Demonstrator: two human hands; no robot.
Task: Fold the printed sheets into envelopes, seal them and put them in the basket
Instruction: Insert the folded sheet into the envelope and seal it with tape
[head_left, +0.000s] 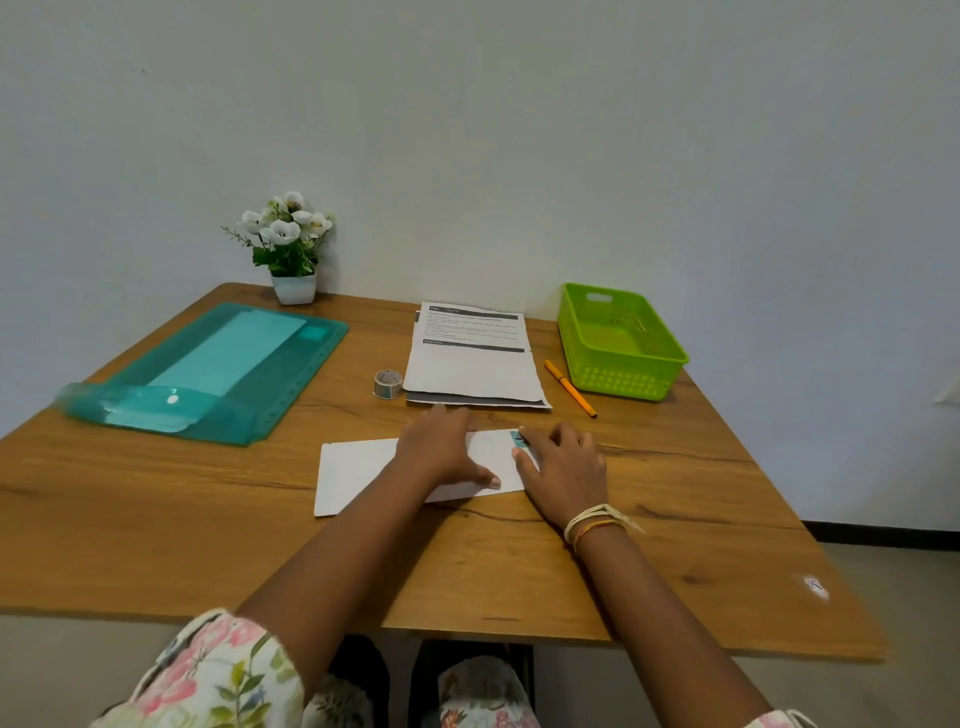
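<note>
Wooden table (208, 545) carried: teal plastic folder (208, 374), far left; potted white flowers (291, 244), back edge by the wall; orange pen (570, 388), right of centre.

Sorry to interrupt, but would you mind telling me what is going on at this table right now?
A person is sealing a folded white envelope on the wooden table. The left hand presses it flat while the right hand presses a piece of blue tape at its right end. More printed sheets and a tape roll lie behind, and the green basket looks empty.
</note>
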